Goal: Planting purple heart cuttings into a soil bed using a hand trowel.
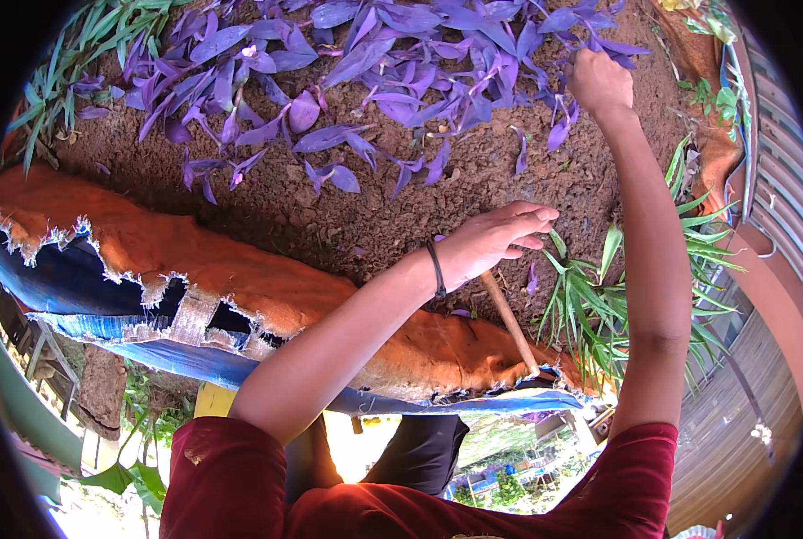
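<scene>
My right hand (600, 81) reaches to the right end of a patch of purple-leaved plants (415, 60), its fingers curled in against the leaves; whether they grip a stem is hidden. Lower down, my left hand (495, 239) hovers over brown soil (374, 222), fingers apart and holding nothing, a dark band on its wrist. A wooden stick or handle (509, 323) slants from below that hand to the bed's torn edge; its upper end is hidden. Small loose purple sprigs (520, 151) lie on the soil between the hands.
Torn orange and blue sheeting (239, 269) edges the bed on the near side. Green spiky plants (586, 303) grow beneath my right forearm, with more long green leaves (84, 54) at the upper left. A slatted structure (782, 148) stands beyond the bed at right.
</scene>
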Demonstrator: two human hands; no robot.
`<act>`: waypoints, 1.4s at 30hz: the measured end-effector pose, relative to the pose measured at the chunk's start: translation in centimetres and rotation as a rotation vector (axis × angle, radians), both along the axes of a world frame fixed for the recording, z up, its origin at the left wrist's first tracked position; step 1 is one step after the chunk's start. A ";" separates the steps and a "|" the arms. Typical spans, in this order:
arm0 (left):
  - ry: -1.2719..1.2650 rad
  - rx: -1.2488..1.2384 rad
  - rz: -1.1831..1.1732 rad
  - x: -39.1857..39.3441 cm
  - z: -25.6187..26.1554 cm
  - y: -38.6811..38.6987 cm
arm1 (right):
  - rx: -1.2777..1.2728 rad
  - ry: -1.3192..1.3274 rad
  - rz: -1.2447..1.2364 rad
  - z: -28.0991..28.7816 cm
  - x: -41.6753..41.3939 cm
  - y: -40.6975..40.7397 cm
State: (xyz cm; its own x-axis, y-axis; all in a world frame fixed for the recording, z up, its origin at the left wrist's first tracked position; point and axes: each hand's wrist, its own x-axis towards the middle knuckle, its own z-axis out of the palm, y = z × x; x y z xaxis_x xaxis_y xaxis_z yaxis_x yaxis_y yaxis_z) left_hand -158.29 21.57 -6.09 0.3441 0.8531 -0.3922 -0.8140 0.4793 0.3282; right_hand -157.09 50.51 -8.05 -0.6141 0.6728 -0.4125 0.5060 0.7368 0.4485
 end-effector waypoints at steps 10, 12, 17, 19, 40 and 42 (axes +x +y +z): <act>-0.080 -0.017 0.015 0.6 -0.5 -0.2 | 0.034 -0.057 -0.047 -3.7 0.5 1.3; -0.078 -0.015 0.008 0.6 -0.5 -0.2 | 0.032 -0.057 -0.061 -4.5 0.6 1.7; -0.064 -0.009 0.002 1.3 -1.2 -0.4 | 0.016 -0.068 -0.092 -5.8 0.1 1.8; -0.060 -0.012 -0.014 1.4 -1.1 -0.4 | 0.008 -0.097 -0.073 -6.3 0.1 2.0; 0.036 0.070 -0.038 1.1 0.1 0.5 | -0.269 -0.005 -0.100 1.7 -0.6 4.1; 0.104 0.044 -0.053 0.1 0.0 -0.2 | -0.716 0.226 -0.472 7.7 -2.5 0.8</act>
